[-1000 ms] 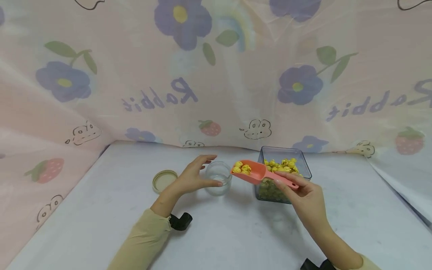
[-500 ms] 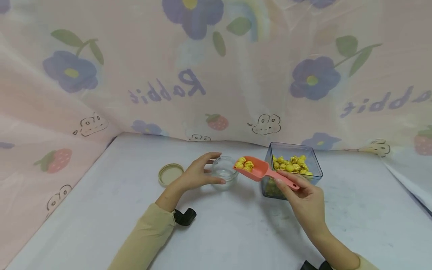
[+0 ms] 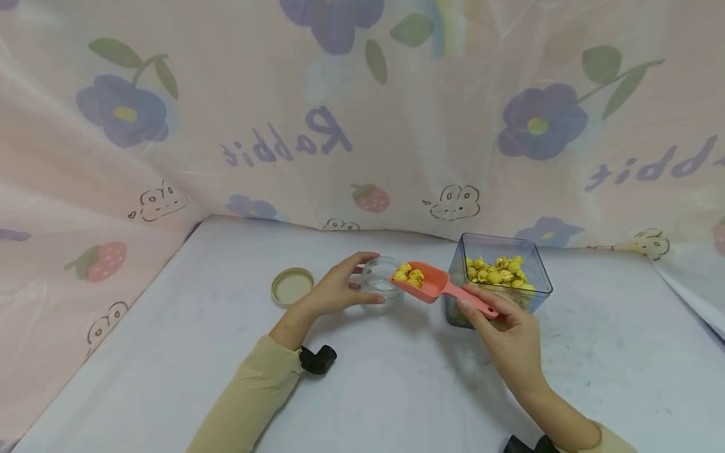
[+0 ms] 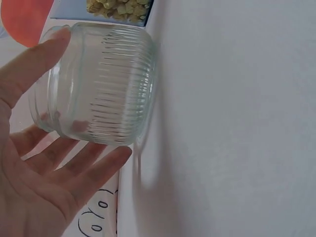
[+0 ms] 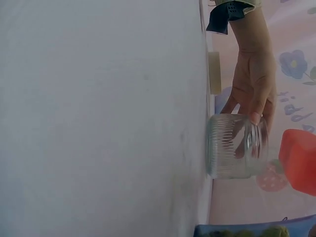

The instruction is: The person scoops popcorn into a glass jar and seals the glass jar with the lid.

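Observation:
My left hand (image 3: 337, 290) holds a clear glass jar (image 3: 378, 270) around its neck, thumb on the near side and fingers behind. The jar stands upright on the table, and its ribbed wall shows in the left wrist view, with nothing visible inside the glass (image 4: 113, 89). My right hand (image 3: 514, 336) pinches the handle of a coral-pink scoop (image 3: 435, 283). Several pieces of yellow popcorn (image 3: 409, 275) lie in it, near its front lip. That lip hangs above the jar's right side; in the right wrist view a gap separates the scoop (image 5: 298, 160) from the jar's mouth.
A transparent square box (image 3: 460, 255) with more popcorn (image 3: 498, 272) stands behind the scoop's handle. Left of the jar, a round lid (image 3: 292, 287) with a gold-coloured rim lies on the white table (image 3: 385, 390). A printed cloth (image 3: 362, 138) closes off the back.
The head view has shifted, so the scene sits farther right and higher. Against it, the scoop has moved left, its lip now over the jar's edge. The left hand keeps its hold.

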`<state>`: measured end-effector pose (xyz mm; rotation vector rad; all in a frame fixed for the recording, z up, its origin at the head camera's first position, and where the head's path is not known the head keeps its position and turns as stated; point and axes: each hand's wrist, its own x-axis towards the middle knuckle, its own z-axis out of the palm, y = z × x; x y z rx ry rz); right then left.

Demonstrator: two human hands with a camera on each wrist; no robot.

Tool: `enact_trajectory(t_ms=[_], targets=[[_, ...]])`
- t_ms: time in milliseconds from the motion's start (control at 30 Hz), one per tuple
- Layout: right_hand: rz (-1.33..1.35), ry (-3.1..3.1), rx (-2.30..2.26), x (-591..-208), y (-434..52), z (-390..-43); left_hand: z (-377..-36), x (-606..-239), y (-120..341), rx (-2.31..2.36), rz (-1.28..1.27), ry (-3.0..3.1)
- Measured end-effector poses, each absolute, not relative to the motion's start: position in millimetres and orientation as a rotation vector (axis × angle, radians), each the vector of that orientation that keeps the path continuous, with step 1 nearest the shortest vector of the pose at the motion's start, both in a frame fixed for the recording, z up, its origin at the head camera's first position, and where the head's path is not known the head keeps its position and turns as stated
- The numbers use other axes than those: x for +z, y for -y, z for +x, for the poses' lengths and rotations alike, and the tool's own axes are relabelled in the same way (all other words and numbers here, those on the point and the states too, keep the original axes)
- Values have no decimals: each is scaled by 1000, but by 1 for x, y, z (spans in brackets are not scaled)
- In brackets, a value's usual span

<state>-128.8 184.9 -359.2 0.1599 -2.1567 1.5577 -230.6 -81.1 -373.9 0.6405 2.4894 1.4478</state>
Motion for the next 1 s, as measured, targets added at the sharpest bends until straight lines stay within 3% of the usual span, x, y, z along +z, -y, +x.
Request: enact_trajectory(t_ms=[1000], targets=[[146,2271,1340,-355,-174,-131,-230,-378,81,1501,593,-2422]])
